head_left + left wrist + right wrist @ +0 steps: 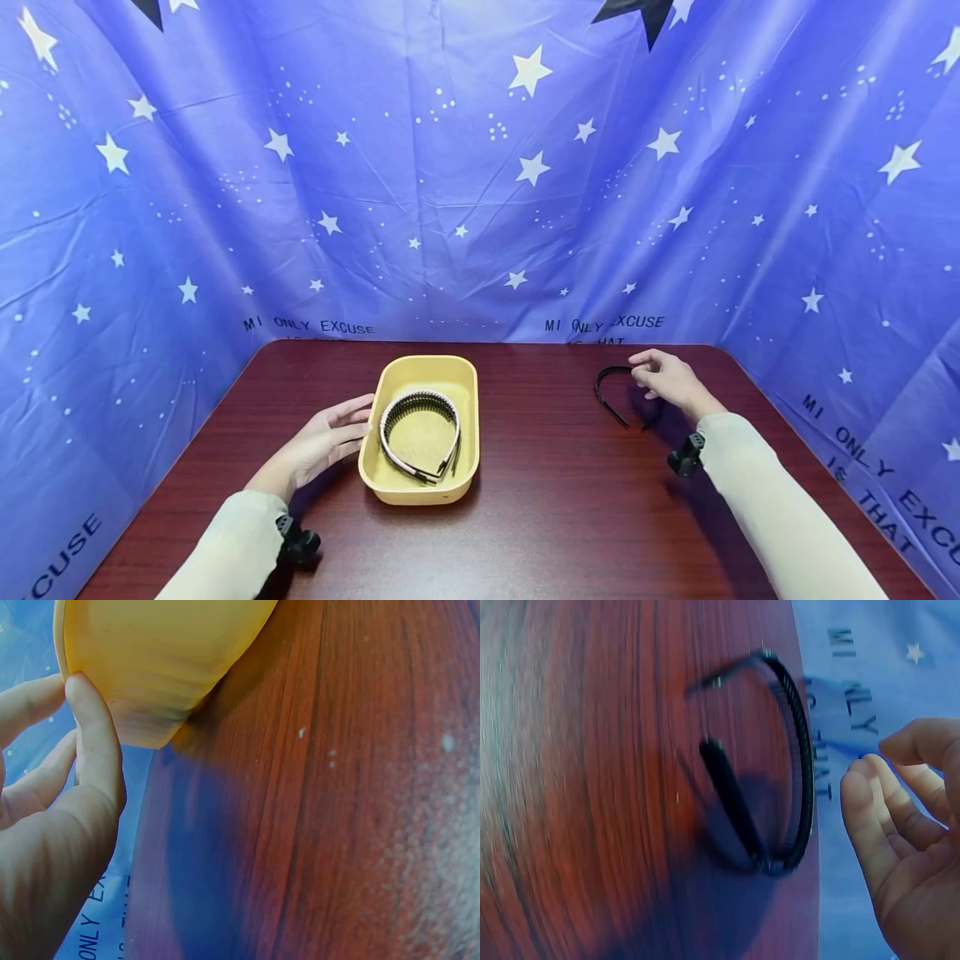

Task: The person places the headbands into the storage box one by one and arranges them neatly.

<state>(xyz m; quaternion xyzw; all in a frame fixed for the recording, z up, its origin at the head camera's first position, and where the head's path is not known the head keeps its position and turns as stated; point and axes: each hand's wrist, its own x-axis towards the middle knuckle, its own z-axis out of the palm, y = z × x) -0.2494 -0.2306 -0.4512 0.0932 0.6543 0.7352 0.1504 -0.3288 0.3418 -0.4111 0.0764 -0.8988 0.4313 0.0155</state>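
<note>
A yellow plastic bin (420, 498) stands left of the table's middle. Inside it lie nested hair headbands (459, 417), a pale one over black ones with toothed inner edges. My left hand (326, 437) is at the bin's left side, its fingers fairly straight and its fingertips touching near the rim (60, 645). On the right, my right hand (670, 382) is beside a single black headband (600, 393), fingers loosely bent. In the right wrist view a gap separates those fingertips from the black headband (804, 765), and they hold nothing.
The dark red wood-grain table (540, 467) carries the bin and the loose headband. Blue cloth with white stars (480, 167) hangs behind the table and along both sides. A small black camera is strapped at each wrist, the right one (686, 454) low over the table.
</note>
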